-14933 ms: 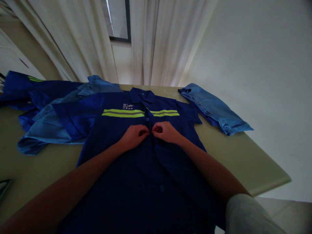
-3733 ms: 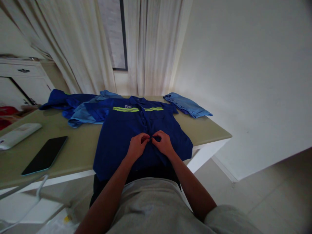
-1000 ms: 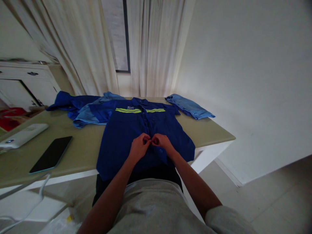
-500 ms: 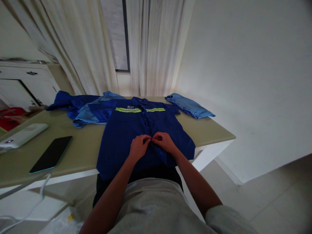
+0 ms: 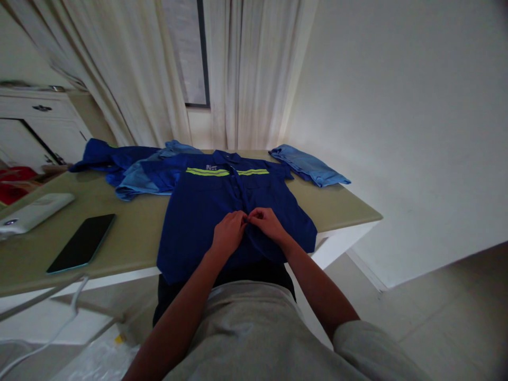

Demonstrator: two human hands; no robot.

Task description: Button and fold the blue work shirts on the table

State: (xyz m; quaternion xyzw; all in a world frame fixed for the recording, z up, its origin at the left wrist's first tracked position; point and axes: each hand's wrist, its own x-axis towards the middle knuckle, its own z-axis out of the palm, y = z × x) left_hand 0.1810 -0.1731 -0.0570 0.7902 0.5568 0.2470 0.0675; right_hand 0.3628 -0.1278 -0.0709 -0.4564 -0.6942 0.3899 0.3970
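A dark blue work shirt [image 5: 198, 222] with yellow-green reflective stripes lies front up on the table, collar away from me, its lower hem hanging over the near edge. Both hands meet at its front opening, below the chest stripes. My left hand [image 5: 230, 233] is closed, fingertips pinching the shirt's front edge. Beside it, my right hand [image 5: 268, 225] pinches the other side of the opening, thumb and forefinger together. Whatever small part lies between the fingertips, perhaps a button, is hidden.
The greenish tabletop [image 5: 341, 211] carries a crumpled pile of blue clothes [image 5: 146, 174] at the left and a folded light blue garment [image 5: 309, 166] at the back right. Nearer left lie a black tablet [image 5: 81, 243] and a white device [image 5: 37, 214]. A white cable [image 5: 73, 307] hangs by the front edge.
My left hand has turned slightly, its fingers now closer together against the right fingertips. Both hands still grip the shirt front. The view has tilted a little.
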